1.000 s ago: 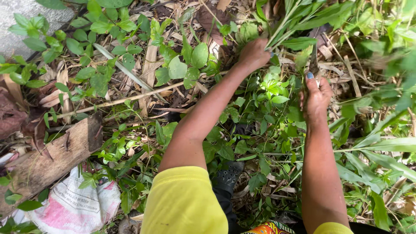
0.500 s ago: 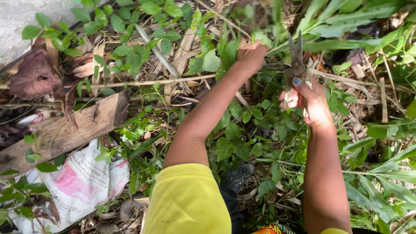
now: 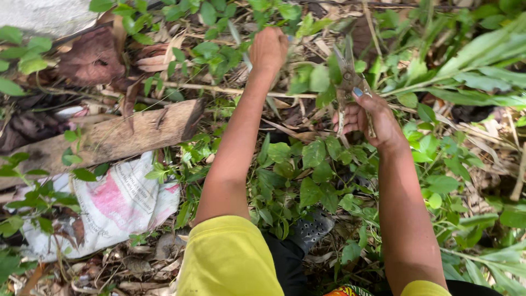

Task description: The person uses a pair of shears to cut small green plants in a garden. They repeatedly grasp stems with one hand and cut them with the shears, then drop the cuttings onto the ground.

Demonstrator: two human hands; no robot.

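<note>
The left hand (image 3: 268, 49) was closed round a thin green plant stem (image 3: 244, 52), just left of the worn metal garden shears (image 3: 348, 82) gripped in the right hand (image 3: 372, 118), blades pointing up, parted.

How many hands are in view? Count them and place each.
2. The left hand grips plant stems at top centre; the right hand holds garden shears right of centre. None hidden.
</note>
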